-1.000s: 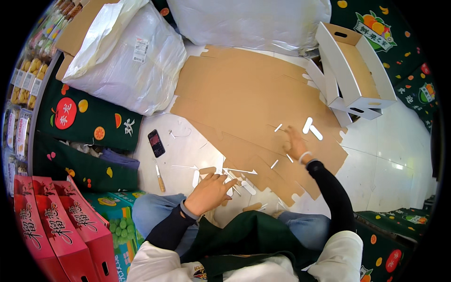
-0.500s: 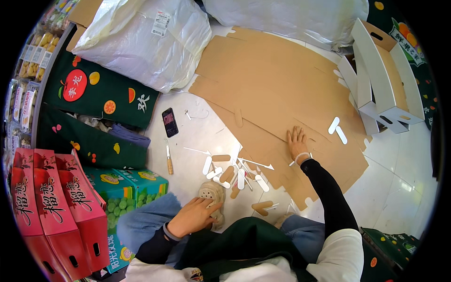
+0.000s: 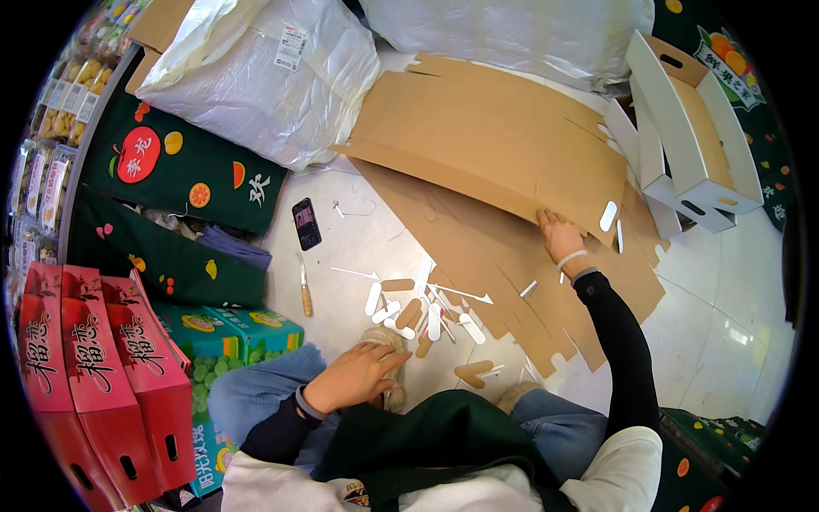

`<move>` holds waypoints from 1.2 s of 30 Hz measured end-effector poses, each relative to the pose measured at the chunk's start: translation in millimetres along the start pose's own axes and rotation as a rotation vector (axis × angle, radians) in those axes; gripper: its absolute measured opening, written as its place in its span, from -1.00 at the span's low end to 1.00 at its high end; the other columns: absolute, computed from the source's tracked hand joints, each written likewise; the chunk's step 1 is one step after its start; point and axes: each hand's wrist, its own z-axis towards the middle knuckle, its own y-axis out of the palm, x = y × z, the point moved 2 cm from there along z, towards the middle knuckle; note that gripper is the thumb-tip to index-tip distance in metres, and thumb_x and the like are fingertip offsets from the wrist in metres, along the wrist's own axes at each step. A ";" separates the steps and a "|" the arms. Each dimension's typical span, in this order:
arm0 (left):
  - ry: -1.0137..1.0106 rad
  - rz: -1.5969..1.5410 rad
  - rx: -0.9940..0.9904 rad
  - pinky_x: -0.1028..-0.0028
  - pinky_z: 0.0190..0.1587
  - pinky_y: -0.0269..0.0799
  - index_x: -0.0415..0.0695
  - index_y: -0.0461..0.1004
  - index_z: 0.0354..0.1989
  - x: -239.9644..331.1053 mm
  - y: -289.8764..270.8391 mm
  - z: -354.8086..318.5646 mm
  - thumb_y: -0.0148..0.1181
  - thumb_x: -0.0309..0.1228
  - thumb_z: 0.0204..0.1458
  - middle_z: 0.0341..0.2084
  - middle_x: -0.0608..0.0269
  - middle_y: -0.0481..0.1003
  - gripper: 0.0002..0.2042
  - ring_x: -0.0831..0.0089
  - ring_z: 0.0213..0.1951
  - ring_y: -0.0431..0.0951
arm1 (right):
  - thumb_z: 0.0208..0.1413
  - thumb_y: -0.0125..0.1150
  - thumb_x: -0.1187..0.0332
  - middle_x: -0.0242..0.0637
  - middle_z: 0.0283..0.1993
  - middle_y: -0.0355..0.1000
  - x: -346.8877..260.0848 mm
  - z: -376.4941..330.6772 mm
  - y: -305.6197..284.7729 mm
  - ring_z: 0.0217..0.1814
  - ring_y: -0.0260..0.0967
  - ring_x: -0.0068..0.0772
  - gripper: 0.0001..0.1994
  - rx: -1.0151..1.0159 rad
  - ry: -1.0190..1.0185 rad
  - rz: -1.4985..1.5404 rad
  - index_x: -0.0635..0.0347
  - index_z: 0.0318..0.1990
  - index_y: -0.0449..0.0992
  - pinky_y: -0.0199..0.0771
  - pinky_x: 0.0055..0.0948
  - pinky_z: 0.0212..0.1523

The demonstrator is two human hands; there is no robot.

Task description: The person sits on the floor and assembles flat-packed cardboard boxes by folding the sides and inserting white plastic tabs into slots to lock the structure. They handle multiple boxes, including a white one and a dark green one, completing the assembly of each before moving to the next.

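My right hand (image 3: 560,236) has its fingers curled over the near edge of a flat brown cardboard sheet (image 3: 478,128), which is bent up along that edge. Its thumb is hidden. Beneath lies another cardboard sheet (image 3: 461,230) with slits and notches. On the lifted sheet near my right hand is a white oval cardboard cutout (image 3: 608,216). My left hand (image 3: 357,375) lies loosely over my knee by the beige shoe, fingers stretched out and holding nothing. Just beyond it, several white and brown oval cutouts (image 3: 434,321) and thin strips are scattered on the floor.
A wooden-handled knife (image 3: 305,290) and a phone (image 3: 306,224) lie on the floor to the left. Folded white boxes (image 3: 682,128) stand at right. Large plastic-wrapped bundles (image 3: 264,85) bound the far side. Red cartons (image 3: 111,367) and green fruit cartons (image 3: 264,328) stand at left.
My right hand has gone from lying flat on the cardboard to gripping the top sheet's near edge, which has risen. A sheet beneath is now exposed. My left hand has hardly moved.
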 end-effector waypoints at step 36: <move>-0.173 -1.439 0.501 0.47 -0.27 0.49 -0.31 0.44 -0.16 -42.3 -85.1 92.7 0.10 -0.60 -0.02 -0.33 0.21 0.54 -0.78 0.43 -0.31 0.56 | 0.31 -0.21 0.06 0.10 0.27 0.16 -125.7 -114.1 -135.0 0.31 0.12 0.07 -0.47 -0.111 -0.186 1.199 0.28 0.27 0.15 0.15 -0.17 0.27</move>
